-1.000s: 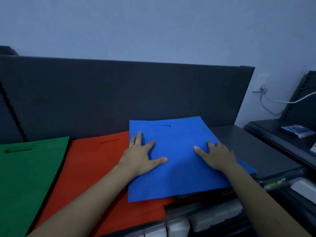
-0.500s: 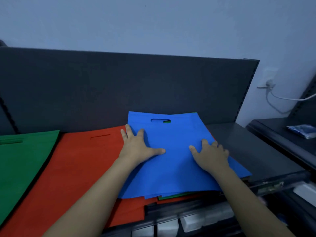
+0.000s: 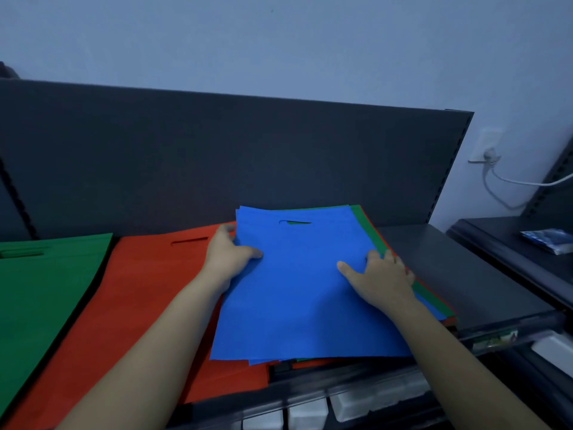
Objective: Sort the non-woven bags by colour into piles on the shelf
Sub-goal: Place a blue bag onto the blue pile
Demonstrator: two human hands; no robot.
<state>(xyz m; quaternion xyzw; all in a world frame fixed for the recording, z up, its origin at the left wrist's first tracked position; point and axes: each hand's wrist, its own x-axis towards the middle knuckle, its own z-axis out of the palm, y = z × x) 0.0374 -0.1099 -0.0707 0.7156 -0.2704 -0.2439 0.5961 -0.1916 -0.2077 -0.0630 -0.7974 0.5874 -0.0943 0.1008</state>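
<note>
A blue bag with a cut-out handle lies on top of a mixed stack; green and red edges of that stack show along its right side. My left hand grips the blue bag's left edge, thumb on top. At the right edge my right hand holds it, thumb on the blue face and fingers curled over the side. Left of the stack a red pile lies flat, and a green pile sits at the far left.
The bags lie on a dark shelf with a tall dark back panel. White bins sit below the shelf's front edge. A second dark shelf at the right carries a blue packet. A wall socket with a cable is at the right.
Both hands slid from lying flat on the blue bag out to its left and right edges. The blue bag shifted back toward the panel and now lines up with the stack.
</note>
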